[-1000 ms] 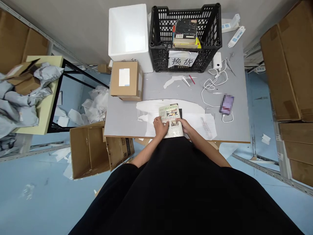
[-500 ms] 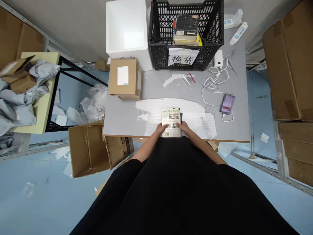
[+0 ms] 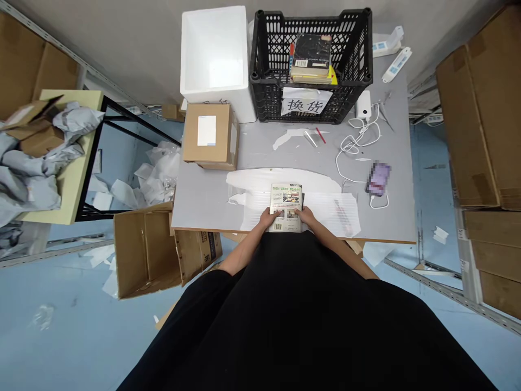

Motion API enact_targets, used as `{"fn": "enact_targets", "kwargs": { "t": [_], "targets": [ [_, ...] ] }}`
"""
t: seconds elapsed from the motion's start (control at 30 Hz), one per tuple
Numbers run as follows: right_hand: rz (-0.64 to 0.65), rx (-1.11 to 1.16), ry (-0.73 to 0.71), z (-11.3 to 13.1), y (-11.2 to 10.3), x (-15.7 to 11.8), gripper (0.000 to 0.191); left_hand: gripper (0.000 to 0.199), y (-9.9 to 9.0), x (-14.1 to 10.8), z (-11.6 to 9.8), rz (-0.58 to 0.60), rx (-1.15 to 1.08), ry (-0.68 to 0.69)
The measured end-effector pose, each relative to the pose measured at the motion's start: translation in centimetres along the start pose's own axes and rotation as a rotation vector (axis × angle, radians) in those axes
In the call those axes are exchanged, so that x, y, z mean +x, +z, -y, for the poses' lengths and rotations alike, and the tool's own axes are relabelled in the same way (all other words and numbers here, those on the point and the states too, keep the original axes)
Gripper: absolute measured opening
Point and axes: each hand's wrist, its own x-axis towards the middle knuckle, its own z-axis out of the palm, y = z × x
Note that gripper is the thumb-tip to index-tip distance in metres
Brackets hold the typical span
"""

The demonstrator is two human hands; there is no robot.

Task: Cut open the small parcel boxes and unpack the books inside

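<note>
A paperback book [image 3: 286, 202] with a green-and-white cover, small photos and a barcode lies near the front edge of the grey table [image 3: 203, 201]. My left hand [image 3: 271, 219] holds its lower left side, and my right hand [image 3: 305, 216] holds its lower right side. A dark, thin object [image 3: 303, 197] shows along the book's right edge, mostly hidden beneath it. Under the book and my hands lies a white sheet [image 3: 325, 209].
A black plastic crate [image 3: 311, 65] holding stacked books stands at the back, with a "换货" paper sign [image 3: 303, 106]. A white foam box [image 3: 214, 62] and a cardboard box [image 3: 209, 136] stand to its left. A power bank [image 3: 364, 104], cable [image 3: 354, 146] and blurred phone [image 3: 378, 178] lie right.
The book has turned from a tilted position to lie square with the table edge. My hands have moved closer together on its lower part.
</note>
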Motion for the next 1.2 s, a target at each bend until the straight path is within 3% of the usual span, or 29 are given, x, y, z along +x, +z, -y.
{"fn": "enact_targets", "kwargs": {
  "t": [0.2, 0.27, 0.33, 0.43, 0.57, 0.67, 0.8, 0.93, 1.0, 1.13, 1.2],
  "targets": [
    [0.089, 0.129, 0.031, 1.7, 0.4, -0.8, 0.022, 0.046, -0.2, -0.4, -2.1, 0.139, -0.192, -0.061],
    [0.098, 0.154, 0.014, 2.7, 0.6, -1.1, 0.022, 0.044, -0.2, -0.8, -3.3, 0.153, -0.199, -0.022],
    [0.084, 0.164, -0.011, 3.9, 1.0, -1.7, 0.024, 0.037, 0.0, -1.5, -4.8, 0.077, -0.077, 0.091],
    [0.086, 0.208, -0.068, 6.1, 1.9, -3.3, 0.034, 0.028, 0.7, -3.2, -7.1, -0.102, 0.280, 0.261],
    [0.222, 0.321, -0.148, 8.6, 2.3, -6.0, 0.040, 0.037, 2.1, -5.5, -8.7, -0.165, 0.657, 0.301],
    [0.176, 0.349, -0.166, 8.7, 1.7, -6.5, 0.044, 0.046, 3.3, -6.3, -8.0, -0.079, 0.777, 0.388],
    [0.082, 0.419, -0.220, 6.5, 0.7, -4.7, 0.042, 0.050, 4.6, -5.2, -6.0, 0.065, 0.763, 0.513],
    [-0.009, 0.396, -0.185, 3.6, -0.3, -2.0, 0.041, 0.033, 4.9, -2.5, -3.9, 0.235, 0.642, 0.525],
    [-0.024, 0.377, -0.126, 2.5, -0.8, -1.0, 0.039, 0.026, 4.3, -1.2, -3.0, 0.195, 0.603, 0.467],
    [-0.052, 0.244, -0.067, 1.1, -1.9, 0.3, 0.035, 0.038, 2.5, 0.7, -1.8, -0.081, 0.614, 0.241],
    [-0.092, 0.139, -0.059, 0.7, -2.3, 0.6, 0.034, 0.034, 1.8, 1.2, -1.5, -0.052, 0.587, 0.129]
  ]
}}
